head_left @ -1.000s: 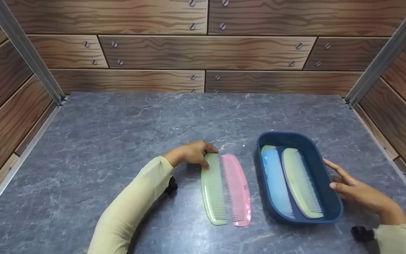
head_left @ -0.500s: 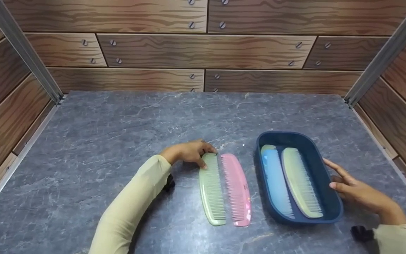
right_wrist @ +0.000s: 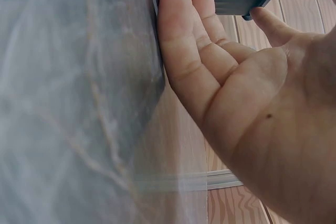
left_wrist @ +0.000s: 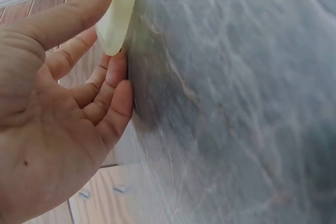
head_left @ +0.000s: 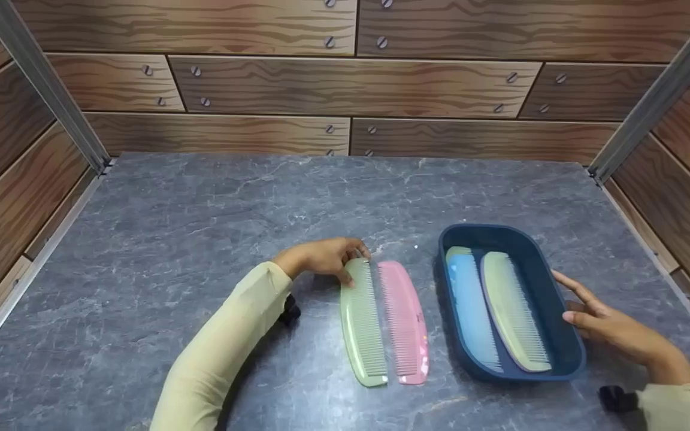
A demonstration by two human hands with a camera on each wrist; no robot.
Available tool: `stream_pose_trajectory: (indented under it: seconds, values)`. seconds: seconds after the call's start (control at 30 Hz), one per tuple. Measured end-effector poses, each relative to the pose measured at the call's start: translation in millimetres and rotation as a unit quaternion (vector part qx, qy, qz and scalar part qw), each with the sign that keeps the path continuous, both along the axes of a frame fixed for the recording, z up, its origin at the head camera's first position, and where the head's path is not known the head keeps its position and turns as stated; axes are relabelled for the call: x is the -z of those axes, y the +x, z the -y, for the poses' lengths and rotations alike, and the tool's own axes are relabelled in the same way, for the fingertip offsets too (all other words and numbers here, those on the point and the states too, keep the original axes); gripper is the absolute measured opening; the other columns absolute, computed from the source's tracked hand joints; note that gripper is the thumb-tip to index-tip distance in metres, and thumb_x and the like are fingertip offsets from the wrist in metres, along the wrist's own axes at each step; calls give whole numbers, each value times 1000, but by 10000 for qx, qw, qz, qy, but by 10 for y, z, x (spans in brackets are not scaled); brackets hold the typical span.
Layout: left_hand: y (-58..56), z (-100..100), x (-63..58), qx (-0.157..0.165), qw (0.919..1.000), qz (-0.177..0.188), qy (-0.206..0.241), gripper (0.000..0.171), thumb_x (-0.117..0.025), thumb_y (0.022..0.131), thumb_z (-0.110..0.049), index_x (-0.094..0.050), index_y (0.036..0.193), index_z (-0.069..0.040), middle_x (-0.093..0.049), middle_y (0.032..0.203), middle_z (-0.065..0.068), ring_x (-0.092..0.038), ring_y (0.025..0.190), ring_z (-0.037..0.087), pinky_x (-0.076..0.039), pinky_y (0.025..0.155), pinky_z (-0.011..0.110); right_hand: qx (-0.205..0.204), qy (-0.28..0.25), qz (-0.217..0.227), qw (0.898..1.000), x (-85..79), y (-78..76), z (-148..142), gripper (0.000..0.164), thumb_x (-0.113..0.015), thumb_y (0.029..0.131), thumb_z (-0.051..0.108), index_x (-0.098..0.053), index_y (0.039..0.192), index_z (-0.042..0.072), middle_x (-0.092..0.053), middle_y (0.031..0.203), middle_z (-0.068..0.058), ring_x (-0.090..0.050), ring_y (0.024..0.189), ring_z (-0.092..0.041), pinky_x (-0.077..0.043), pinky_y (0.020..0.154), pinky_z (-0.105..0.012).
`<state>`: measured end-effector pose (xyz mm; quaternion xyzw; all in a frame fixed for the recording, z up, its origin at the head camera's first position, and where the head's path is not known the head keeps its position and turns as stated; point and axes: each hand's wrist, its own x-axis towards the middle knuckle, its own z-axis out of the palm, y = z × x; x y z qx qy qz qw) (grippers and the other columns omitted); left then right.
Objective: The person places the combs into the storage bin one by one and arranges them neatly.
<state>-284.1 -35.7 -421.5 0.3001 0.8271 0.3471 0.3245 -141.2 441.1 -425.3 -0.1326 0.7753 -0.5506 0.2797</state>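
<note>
In the head view my left hand (head_left: 324,257) pinches the far end of a pale green comb (head_left: 360,326), its thumb on top. The left wrist view shows that thumb pressed on the comb's end (left_wrist: 119,19), with the other fingers bent beside it. Just to the right lies a pink comb (head_left: 405,323), teeth facing the green one. My right hand (head_left: 614,329) rests against the right side of a dark blue tray (head_left: 574,359), thumb at the rim and fingers extended along the wall. Inside are a blue comb (head_left: 474,317) overlapping a greenish one and another pale green comb (head_left: 513,311).
The grey marbled tabletop (head_left: 231,203) reaches back to a wood-patterned wall (head_left: 345,90). Similar panels and metal posts (head_left: 45,96) stand at both sides. The tray is right of the two loose combs, with a narrow gap between.
The green comb and my left hand have shifted very slightly left, widening the gap to the pink comb. My right hand and the tray stay in place; the head view moves a little.
</note>
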Motion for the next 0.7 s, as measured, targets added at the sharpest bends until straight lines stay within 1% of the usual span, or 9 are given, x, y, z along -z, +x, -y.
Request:
stream_pose_trajectory:
  seconds: [0.07,0.17,0.27,0.33,0.4,0.53,0.63,0.7]
  values:
    - [5,-12,-4,-10,9999,57,149,56,-74,77,3,-52,126,-8,-58,113,12,-51,92,15,-45,84,25,-60,-129,15,9999,3,-5,-9,68,-33,105,11,9,155,30,-34,133,17,-51,117,4,-49,93,-21]
    - [18,-22,-7,-13,9995,87,300,56,-74,75,5,-51,126,-7,-56,106,8,-49,87,14,-43,78,22,-127,-251,-15,9996,12,-8,-12,68,-33,105,8,8,155,30,-38,131,14,-54,117,1,-50,93,-22]
    - [34,-10,1,-22,9994,68,333,56,-73,75,5,-52,126,-7,-56,104,6,-50,88,14,-43,78,22,-88,-181,-31,9998,17,-9,1,68,-33,105,8,7,155,31,-38,130,12,-54,116,0,-49,92,-22]
    - [47,4,3,-41,9993,80,372,56,-72,75,5,-52,126,-8,-57,106,7,-51,90,14,-44,79,22,-156,-272,-79,9995,25,-12,6,68,-32,104,7,7,155,30,-40,130,11,-54,116,-1,-49,92,-22]
    - [56,19,2,-70,9989,104,454,56,-72,76,4,-52,127,-7,-58,108,9,-52,91,14,-44,81,23,-216,-421,-53,9989,28,-18,11,68,-31,104,6,7,155,30,-43,131,13,-55,117,-2,-50,93,-23]
    - [70,33,-11,-152,9970,268,714,57,-73,76,3,-52,128,-6,-59,111,11,-54,94,15,-46,82,24,-412,-971,143,9943,40,-23,3,68,-29,104,3,8,155,30,-48,132,12,-56,119,-6,-51,94,-27]
    - [89,34,-21,-201,9945,473,908,57,-73,76,4,-50,128,-3,-60,110,12,-57,92,15,-48,80,24,-477,-1296,326,9899,48,-24,-2,68,-27,104,1,7,154,32,-49,134,11,-56,121,-7,-50,96,-29]
    - [107,29,-24,-238,9928,566,1027,57,-72,77,5,-49,128,-2,-60,109,11,-57,91,14,-49,79,24,-525,-1464,356,9872,51,-27,0,68,-26,104,0,7,155,32,-48,135,10,-55,122,-8,-50,96,-28]
